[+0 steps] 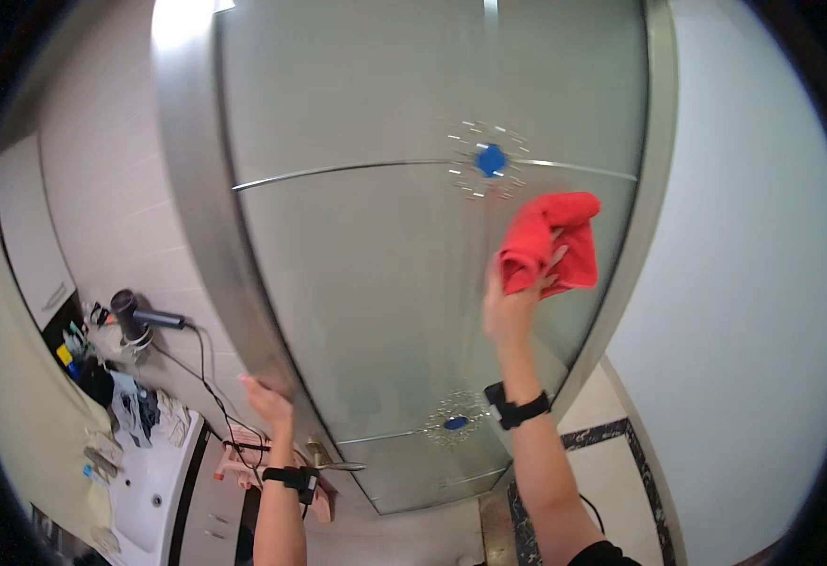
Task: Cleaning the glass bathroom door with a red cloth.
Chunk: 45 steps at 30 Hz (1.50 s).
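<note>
A frosted glass door [357,274] in a metal frame [208,208] stands in front of me. My right hand [527,292] holds a folded red cloth [564,226] against the upper part of the pane, right of centre. Just above the cloth is a blue gem-like ornament [491,160] ringed by silvery dashes, on a thin horizontal line. A second such ornament [456,424] lies lower down, left of my right wrist. My left hand [270,404] grips the door's left edge, its fingertips partly hidden. Below that hand is a metal door handle [338,464].
At the left, a hair dryer [135,316] hangs in a wall holder, its cord dangling. Beneath it is a white washbasin [140,505] with clothes [140,410] on its rim. A pink plastic item [239,457] stands behind the door edge. A pale wall [744,264] rises at right.
</note>
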Tool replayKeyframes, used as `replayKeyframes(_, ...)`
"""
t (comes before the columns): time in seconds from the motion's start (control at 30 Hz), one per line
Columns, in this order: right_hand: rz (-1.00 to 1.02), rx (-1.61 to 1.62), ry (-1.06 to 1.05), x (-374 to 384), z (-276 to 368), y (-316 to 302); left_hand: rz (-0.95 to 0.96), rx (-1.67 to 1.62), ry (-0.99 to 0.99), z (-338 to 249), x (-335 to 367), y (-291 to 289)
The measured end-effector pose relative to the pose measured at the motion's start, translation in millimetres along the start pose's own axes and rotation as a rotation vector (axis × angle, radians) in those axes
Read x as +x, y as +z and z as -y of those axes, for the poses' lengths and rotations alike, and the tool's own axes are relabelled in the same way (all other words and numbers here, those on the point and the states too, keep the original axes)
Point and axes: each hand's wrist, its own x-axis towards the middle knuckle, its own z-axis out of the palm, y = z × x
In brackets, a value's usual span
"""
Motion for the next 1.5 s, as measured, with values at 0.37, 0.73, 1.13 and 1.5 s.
replayKeyframes(0.37,0.502,-0.001,-0.471,-145.2,239.6,107.1,0.379,-0.126,-0.091,0.9,13.8,-14.1)
replayKeyframes(0.73,0.397,-0.223,-0.687,-118.0,118.1,69.2,0.378,-0.053,-0.056,-1.7,17.7,-14.5)
replayKeyframes(1.13,-0.113,-0.243,-0.026,35.5,-128.0,-74.0,0.138,-0.114,-0.081,20.1,11.1,-8.4)
replayKeyframes(1.5,-0.039,0.073,0.792,-111.3,-336.0,-91.4,-0.023,0.174,0.102,40.7,25.9,-18.2)
